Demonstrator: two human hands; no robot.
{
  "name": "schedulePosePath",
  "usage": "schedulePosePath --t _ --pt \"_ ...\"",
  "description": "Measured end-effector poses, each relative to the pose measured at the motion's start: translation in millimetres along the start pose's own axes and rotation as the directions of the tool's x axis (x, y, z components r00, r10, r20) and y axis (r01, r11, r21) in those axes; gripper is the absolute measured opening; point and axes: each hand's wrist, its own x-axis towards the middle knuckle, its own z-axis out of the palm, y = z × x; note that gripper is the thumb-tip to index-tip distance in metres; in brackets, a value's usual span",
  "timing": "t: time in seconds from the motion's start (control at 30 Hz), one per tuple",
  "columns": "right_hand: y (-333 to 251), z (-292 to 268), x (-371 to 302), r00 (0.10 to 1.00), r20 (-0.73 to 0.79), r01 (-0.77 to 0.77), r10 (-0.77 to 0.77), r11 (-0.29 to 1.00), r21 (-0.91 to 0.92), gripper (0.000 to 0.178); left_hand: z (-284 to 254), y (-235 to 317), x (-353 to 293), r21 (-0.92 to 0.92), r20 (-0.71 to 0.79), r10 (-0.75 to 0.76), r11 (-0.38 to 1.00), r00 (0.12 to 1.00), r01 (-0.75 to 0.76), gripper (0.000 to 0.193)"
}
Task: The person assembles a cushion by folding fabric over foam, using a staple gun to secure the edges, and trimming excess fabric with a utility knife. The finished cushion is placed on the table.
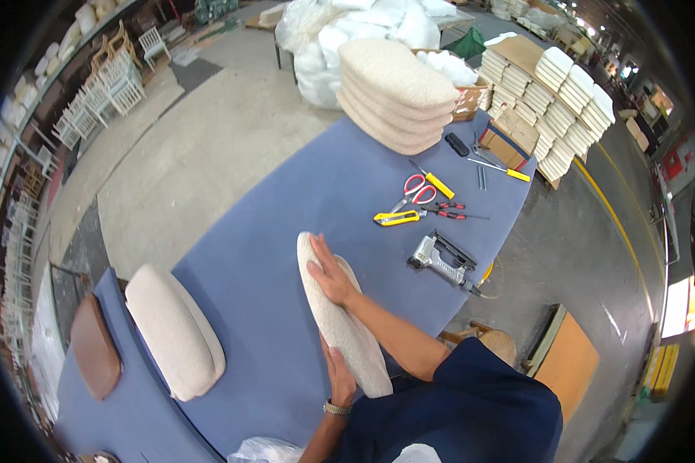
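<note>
A cream boucle-covered seat cushion (328,315) stands tilted on its edge over the blue-covered table, close to my body. My right hand (333,276) lies flat against its upper part, fingers stretched out. Lower down, my left hand (340,373), with a watch at the wrist, holds the cushion's left side; its fingertips are partly hidden. Left of my hands rest two similar cream cushions (170,328), one on the other. A brown cushion (95,346) lies beyond them at the far left.
A stack of cream cushions (394,85) stands at the table's far end. Scissors (414,193), a yellow utility knife (396,219), pliers (444,209), screwdrivers (439,184) and a staple gun (442,258) lie to the right. A cardboard box (510,139) sits at the far right corner; clear plastic (264,450) lies near me.
</note>
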Motion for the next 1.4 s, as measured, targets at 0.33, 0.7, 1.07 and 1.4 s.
schedulePosePath --t 0.33,0.7,1.07,1.4 --pt "89 -24 -273 0.947 0.279 -0.061 0.161 0.94 -0.336 0.061 -67 -21 -2 -0.254 -0.12 -0.166 0.958 0.979 0.132 0.067" --pt "22 -91 -203 0.95 -0.303 -0.058 -0.078 0.907 -0.416 0.091 -169 31 -14 -0.287 0.213 -0.102 0.944 0.972 0.162 0.07" --pt "-22 -87 -252 0.876 0.242 -0.451 0.417 0.533 0.716 0.076 -160 35 -30 -0.412 0.252 0.049 0.909 0.967 0.061 0.08" --pt "-54 -121 -231 0.936 0.274 -0.338 0.222 0.783 0.522 0.086 -41 60 -1 -0.656 0.052 -0.04 0.752 0.998 0.065 0.071"
